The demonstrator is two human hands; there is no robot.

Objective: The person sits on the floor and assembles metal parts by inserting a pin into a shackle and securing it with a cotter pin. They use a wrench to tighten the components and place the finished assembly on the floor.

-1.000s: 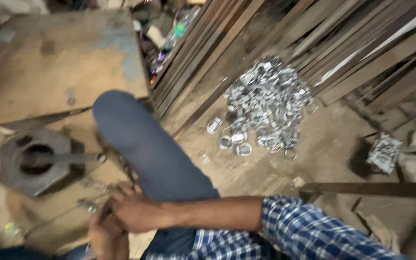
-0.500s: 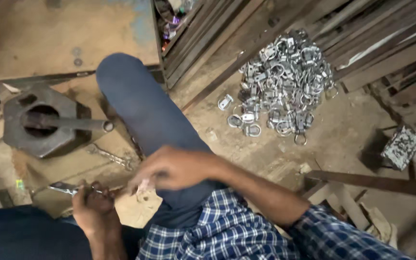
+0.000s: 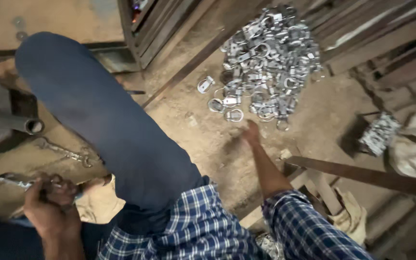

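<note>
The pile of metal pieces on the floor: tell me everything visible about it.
The pile of metal pieces lies on the dusty dirt floor, ahead of the person. It is a loose heap of small, shiny, silver-coloured parts, many with ring or D-shaped loops joined to flat plates, jumbled at all angles. A few strays lie apart at its near edge. Long dark bars run beside it. The right hand reaches toward the near edge, close to the strays; blur hides whether it touches any.

A heap of shiny metal ring clamps (image 3: 266,58) lies on the dirt just beyond my right fingertips (image 3: 252,129). A metal tool (image 3: 13,180) sticks out from my left fingers (image 3: 56,185).
</note>
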